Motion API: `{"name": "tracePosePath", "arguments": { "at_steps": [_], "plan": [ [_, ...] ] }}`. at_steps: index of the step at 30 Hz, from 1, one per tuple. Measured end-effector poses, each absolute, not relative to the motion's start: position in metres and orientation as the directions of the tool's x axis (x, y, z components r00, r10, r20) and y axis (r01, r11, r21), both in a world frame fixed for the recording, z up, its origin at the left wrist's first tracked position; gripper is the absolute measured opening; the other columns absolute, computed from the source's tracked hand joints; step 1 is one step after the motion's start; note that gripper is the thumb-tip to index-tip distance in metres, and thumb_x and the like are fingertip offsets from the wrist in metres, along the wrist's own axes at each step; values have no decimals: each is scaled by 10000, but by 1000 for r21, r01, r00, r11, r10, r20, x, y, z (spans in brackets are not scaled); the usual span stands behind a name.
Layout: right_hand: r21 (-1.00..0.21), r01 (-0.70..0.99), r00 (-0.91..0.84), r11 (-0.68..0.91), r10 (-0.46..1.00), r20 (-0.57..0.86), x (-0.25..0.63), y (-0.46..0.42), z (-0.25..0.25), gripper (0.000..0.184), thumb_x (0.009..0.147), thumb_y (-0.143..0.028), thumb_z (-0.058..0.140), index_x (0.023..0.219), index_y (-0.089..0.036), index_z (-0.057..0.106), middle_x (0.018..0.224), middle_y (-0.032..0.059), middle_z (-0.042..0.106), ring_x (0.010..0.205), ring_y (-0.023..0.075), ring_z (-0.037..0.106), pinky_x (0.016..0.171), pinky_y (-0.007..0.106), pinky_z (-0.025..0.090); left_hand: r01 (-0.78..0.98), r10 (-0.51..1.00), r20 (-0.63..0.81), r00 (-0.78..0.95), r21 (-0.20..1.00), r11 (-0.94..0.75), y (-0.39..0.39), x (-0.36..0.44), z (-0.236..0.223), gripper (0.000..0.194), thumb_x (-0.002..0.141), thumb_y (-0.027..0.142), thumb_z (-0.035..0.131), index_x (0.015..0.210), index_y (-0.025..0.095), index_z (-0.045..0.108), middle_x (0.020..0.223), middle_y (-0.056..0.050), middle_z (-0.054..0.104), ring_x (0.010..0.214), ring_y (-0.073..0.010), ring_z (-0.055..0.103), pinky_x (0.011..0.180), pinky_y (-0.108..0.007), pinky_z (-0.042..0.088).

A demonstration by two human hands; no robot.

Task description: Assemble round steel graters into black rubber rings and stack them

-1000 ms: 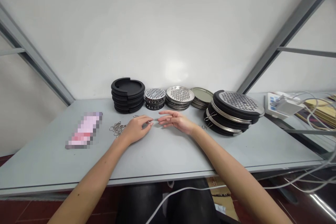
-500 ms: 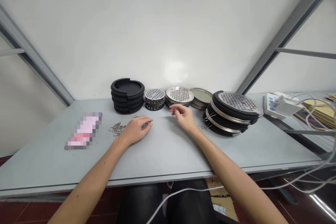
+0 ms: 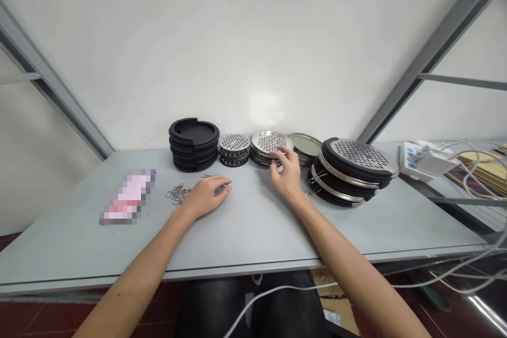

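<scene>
My left hand (image 3: 206, 194) rests on the table beside a small pile of bent wire clips (image 3: 177, 193), its thumb and fingers apart and nothing seen between them. Just in front of a stack of large metal grater discs (image 3: 263, 161), my right hand (image 3: 287, 173) hovers with curved, spread fingers; whether a fingertip touches the discs I cannot tell. Left of that stand smaller grater discs (image 3: 234, 142) and a stack of black round bases (image 3: 194, 156). Shallow round metal lids or plates (image 3: 304, 143) sit to the right, partly behind the grater stack.
At the right, black round units with metal rims and a slotted top (image 3: 356, 156) are piled up, wire clips on their side. A blurred-out phone-like object (image 3: 129, 195) lies at the left. A power strip (image 3: 414, 161) and white cables (image 3: 471, 169) are beyond the frame post.
My right hand has shifted slightly right and its fingers have spread and lifted toward the large grater discs. My left hand stays in place.
</scene>
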State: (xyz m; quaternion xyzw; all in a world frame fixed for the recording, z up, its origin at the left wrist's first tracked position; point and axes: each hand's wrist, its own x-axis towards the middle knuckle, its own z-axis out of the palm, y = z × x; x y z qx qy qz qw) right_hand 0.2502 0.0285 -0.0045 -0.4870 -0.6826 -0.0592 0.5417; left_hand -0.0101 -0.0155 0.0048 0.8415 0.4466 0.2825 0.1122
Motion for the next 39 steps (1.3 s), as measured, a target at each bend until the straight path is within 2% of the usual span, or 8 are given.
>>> {"name": "tracePosePath", "arguments": {
  "at_steps": [3, 6, 14, 26, 33, 39],
  "plan": [
    [-413, 816, 86, 405, 621, 779, 256, 34, -7, 300, 803, -202, 537, 1071, -167, 668, 1247, 150, 564, 1205, 319, 454, 1034, 520, 389, 689, 810, 377, 449, 431, -582, -15, -10, 5, 248, 921, 312, 496, 1043, 219, 691, 1057, -41, 709, 952, -211, 656, 872, -348, 513],
    [-410, 840, 83, 356, 662, 745, 259, 37, -11, 301, 793, -207, 545, 1060, -153, 673, 1214, 155, 588, 1228, 340, 428, 1043, 542, 376, 690, 812, 376, 447, 433, -580, -16, -9, 5, 256, 925, 317, 487, 1049, 220, 688, 1061, -41, 708, 963, -214, 654, 865, -346, 514],
    [-472, 770, 68, 429, 680, 730, 261, 42, -13, 267, 869, -219, 492, 986, -173, 728, 1067, 124, 680, 1097, 291, 525, 996, 488, 431, 686, 807, 385, 447, 431, -586, -15, -10, 5, 257, 919, 320, 494, 1045, 220, 695, 1046, -42, 713, 946, -210, 659, 853, -340, 519],
    [-475, 784, 107, 401, 665, 739, 265, 45, -13, 256, 870, -238, 520, 964, -196, 755, 1056, 107, 689, 1035, 288, 539, 922, 479, 448, 687, 808, 376, 453, 430, -586, -16, -9, 6, 258, 917, 317, 491, 1033, 218, 699, 1040, -47, 715, 933, -213, 663, 852, -340, 522],
    [-505, 734, 95, 454, 668, 738, 271, 48, -9, 191, 836, -274, 599, 892, -218, 773, 1015, 90, 700, 1004, 280, 562, 926, 467, 462, 688, 810, 374, 452, 432, -584, -16, -10, 7, 250, 919, 314, 496, 1039, 223, 696, 1053, -39, 712, 946, -211, 662, 856, -339, 520],
    [-546, 671, 87, 501, 678, 730, 274, 47, -6, 191, 854, -291, 601, 910, -220, 770, 1001, 82, 715, 968, 258, 604, 921, 441, 471, 686, 810, 368, 457, 433, -585, -16, -10, 6, 239, 919, 306, 502, 1037, 224, 693, 1052, -29, 710, 947, -203, 657, 858, -331, 514]
  ]
}}
